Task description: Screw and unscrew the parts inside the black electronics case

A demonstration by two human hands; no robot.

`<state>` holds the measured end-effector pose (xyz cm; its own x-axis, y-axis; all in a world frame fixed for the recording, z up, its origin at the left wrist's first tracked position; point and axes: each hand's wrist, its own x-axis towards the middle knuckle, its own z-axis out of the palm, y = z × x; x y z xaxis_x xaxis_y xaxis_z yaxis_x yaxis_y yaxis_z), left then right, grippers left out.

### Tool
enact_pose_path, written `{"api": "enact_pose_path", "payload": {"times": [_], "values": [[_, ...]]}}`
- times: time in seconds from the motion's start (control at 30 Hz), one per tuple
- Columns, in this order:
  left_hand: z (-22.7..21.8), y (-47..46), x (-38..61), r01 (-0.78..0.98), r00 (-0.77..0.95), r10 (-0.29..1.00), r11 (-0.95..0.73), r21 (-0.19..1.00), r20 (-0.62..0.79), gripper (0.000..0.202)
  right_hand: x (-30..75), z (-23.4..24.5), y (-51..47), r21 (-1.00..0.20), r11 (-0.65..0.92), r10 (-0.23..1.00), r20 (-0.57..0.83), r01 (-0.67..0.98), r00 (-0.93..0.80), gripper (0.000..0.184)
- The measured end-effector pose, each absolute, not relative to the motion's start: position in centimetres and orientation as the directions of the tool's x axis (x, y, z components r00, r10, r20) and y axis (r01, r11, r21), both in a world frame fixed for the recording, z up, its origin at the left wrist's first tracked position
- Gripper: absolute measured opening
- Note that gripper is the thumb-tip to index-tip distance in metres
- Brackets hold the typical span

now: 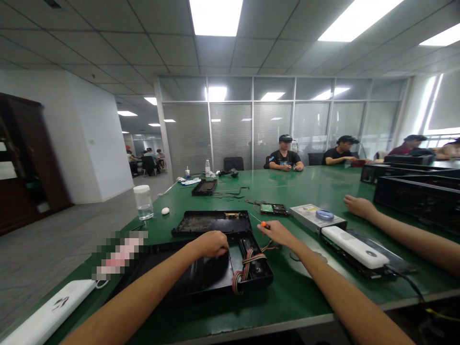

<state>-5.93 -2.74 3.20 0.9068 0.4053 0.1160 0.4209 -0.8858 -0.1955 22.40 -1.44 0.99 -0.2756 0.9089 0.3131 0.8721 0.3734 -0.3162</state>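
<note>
In the head view my right hand [277, 233] is closed around a screwdriver [264, 224] with an orange handle. Its thin shaft points up and left, clear of the casing below. My left hand [212, 243] is curled over a black plastic casing [201, 278]; whatever lies in its fingers is hidden. At the casing's right end, striped ribbon cables [247, 268] loop over a dark part. Just behind lies a black panel [208, 224] with a brassy strip along its far edge.
To the right are a metal drive box [309, 215] with a blue tape roll [325, 215] on it, a white power bank [354, 247] and a co-worker's hand [359, 207]. A circuit board [273, 209] lies behind. A jar [143, 203] stands left.
</note>
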Motion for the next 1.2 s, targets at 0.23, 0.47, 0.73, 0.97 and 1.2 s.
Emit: {"api": "enact_pose_path", "payload": {"times": [0.23, 0.47, 0.73, 0.97, 1.2], "values": [[5.1, -2.2, -3.6, 0.477, 0.877, 0.447, -0.854, -0.207, 0.175, 0.015, 19.3, -0.8, -1.8, -0.462, 0.43, 0.901, 0.274, 0.776, -0.336, 0.02], [3.5, -0.9, -0.8, 0.443, 0.884, 0.435, -0.897, -0.006, 0.169, 0.025, 19.3, -1.0, -1.9, -0.633, 0.387, 0.909, 0.139, 0.671, -0.393, 0.029], [1.9, -1.0, -1.5, 0.467, 0.82, 0.49, -0.871, 0.15, 0.295, 0.02, 19.6, -0.6, -1.9, -0.574, 0.429, 0.903, 0.264, 0.698, -0.338, 0.051], [1.9, -1.6, -1.6, 0.455, 0.832, 0.474, -0.88, 0.136, 0.288, 0.019, 20.6, 0.3, -1.8, -0.628, 0.396, 0.917, 0.315, 0.67, -0.246, 0.051], [2.1, -1.9, -1.8, 0.482, 0.816, 0.513, -0.859, 0.174, 0.268, 0.017, 23.3, 1.8, -2.1, -0.853, 0.233, 0.945, 0.084, 0.466, -0.317, 0.028]]}}
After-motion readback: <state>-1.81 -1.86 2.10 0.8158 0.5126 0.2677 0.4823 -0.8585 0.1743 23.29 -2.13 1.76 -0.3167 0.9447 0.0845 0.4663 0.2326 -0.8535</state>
